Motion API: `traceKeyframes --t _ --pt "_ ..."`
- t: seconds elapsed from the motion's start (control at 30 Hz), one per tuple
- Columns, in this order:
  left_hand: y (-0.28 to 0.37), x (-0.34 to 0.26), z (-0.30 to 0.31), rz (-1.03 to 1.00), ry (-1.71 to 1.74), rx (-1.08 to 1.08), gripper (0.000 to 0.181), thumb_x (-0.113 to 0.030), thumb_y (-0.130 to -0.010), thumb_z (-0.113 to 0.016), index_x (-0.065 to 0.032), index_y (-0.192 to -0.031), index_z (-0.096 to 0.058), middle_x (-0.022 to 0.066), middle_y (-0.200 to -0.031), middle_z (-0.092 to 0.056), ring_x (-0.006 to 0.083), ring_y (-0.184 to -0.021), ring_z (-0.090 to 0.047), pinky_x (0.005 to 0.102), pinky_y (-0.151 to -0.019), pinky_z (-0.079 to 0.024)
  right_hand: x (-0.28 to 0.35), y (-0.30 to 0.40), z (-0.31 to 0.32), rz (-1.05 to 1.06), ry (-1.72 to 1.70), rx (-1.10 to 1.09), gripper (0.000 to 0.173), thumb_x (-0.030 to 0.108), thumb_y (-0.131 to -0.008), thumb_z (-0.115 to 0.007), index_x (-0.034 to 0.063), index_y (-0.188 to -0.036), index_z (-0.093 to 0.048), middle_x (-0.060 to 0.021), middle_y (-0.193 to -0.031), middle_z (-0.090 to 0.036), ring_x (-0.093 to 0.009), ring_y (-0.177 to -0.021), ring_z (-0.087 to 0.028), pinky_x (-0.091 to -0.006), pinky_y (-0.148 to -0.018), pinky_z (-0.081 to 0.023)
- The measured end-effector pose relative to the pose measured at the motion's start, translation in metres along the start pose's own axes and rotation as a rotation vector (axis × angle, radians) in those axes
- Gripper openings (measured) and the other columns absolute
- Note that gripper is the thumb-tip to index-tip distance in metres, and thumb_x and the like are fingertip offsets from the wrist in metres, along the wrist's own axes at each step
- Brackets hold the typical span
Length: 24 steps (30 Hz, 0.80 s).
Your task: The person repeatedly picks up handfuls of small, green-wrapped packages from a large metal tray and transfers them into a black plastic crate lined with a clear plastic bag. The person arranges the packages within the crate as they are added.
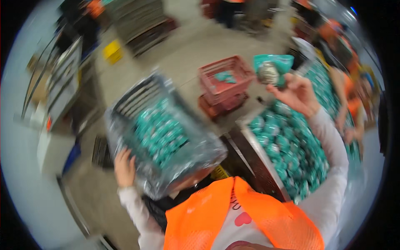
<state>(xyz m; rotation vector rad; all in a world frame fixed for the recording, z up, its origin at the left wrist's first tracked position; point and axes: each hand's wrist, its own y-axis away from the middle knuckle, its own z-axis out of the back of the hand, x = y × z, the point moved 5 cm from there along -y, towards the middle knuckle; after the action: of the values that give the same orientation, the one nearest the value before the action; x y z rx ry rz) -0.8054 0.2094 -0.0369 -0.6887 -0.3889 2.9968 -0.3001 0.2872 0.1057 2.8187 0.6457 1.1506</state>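
Note:
My right hand (297,95) is raised at the upper right, pinching the lower edge of a green plastic pouch (287,62) that has a pale round patch. Beneath that arm, a metal-rimmed bin (262,153) is heaped with similar green pouches (292,150). To the left stands a crate lined with clear plastic (203,150), tilted in view, with rows of green pouches (161,132) inside. My left hand (125,168) is at the crate's near left edge, its fingers on the plastic liner.
A red plastic crate (226,90) with a few green pieces stands on the floor beyond. Co-workers in orange vests (351,93) work at the far right, beside more pouches. A yellow box (112,52) and a grey stack (137,22) lie farther off.

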Motion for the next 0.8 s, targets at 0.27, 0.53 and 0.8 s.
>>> traceKeyframes --t 0.27,0.53,0.8 --pt "0.017 0.0 -0.006 0.102 -0.097 -0.157 0.029 -0.009 -0.075 -0.066 -0.0049 -0.103 -0.06 0.0133 -0.118 -0.054 0.0331 -0.112 -0.048 0.0391 -0.094 -0.04 -0.177 -0.199 -0.148 0.117 1.68 0.609 0.044 0.028 -0.08 -0.065 -0.0016 -0.111 -0.054 -0.0133 -0.083 -0.064 -0.023 -0.079 -0.064 -0.0331 -0.067 -0.052" --pt "-0.001 -0.028 0.011 0.085 -0.243 -0.179 0.029 -0.009 -0.076 -0.065 -0.0056 -0.104 -0.06 0.012 -0.115 -0.055 0.0341 -0.112 -0.047 0.0398 -0.095 -0.039 -0.391 -0.319 -0.107 0.317 2.349 0.547 0.035 0.036 -0.064 -0.072 0.0066 -0.082 -0.068 -0.0098 -0.086 -0.067 -0.024 -0.081 -0.066 -0.0353 -0.067 -0.052" --pt "-0.074 -0.032 0.004 -0.029 0.128 -0.192 0.032 0.005 -0.079 -0.049 0.0001 -0.111 -0.051 0.0194 -0.108 -0.056 0.0351 -0.105 -0.051 0.0399 -0.089 -0.041 -0.467 -0.35 -0.073 0.425 2.035 0.529 0.045 0.043 -0.063 -0.074 0.0051 -0.086 -0.066 -0.0126 -0.091 -0.065 -0.029 -0.084 -0.065 -0.0392 -0.07 -0.051"
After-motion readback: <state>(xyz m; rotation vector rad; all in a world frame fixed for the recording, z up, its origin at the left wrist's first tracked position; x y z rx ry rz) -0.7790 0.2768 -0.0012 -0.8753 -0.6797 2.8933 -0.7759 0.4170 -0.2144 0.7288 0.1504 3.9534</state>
